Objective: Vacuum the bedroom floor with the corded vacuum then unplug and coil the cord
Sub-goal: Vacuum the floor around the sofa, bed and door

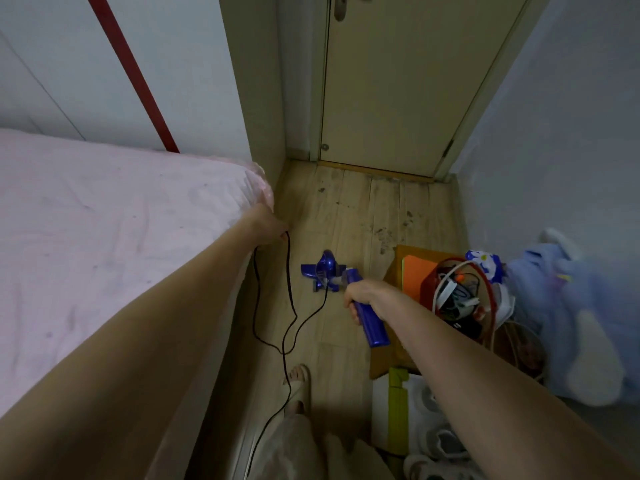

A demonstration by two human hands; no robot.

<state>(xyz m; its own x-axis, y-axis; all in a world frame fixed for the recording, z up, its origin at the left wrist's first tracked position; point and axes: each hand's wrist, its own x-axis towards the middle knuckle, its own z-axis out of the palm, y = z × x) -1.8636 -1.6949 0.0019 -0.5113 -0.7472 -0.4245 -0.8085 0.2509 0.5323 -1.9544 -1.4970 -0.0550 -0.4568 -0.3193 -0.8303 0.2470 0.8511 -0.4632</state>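
- Right hand (360, 299) wrapped tight around the blue handle (369, 317) of the corded vacuum (325, 270), fingers curled under, thumb side up.
- Vacuum is blue, its head down on the wood floor (349, 209), mid-floor between the bed (104, 237) and the clutter along the right wall; handle angles back up toward the person.
- Left hand (268, 223) reaches out past the bed's far corner, fingers closed around the black cord (289, 306) near the top of its loop.
- Cord drops from the left hand in 2 strands, crosses itself lower down, 1 strand runs to the vacuum body, the other trails along the floor beside the bed edge toward the bottom of the view.
- Floor near the door (391, 98) shows dark dirt marks and scuffs, ahead of the vacuum head.
- Door closed at the far end of the floor, handle at top edge.
- Bed has a pink sheet, takes up the left side.
- Red bag (460, 292) full of cables and small stuff sits at the right floor edge, orange folder (414, 275) just beside it.
- Blue fabric heap (568, 306) against the right wall.
- 1 foot in a pale slipper (299, 382) on the floor, just beside the trailing cord.
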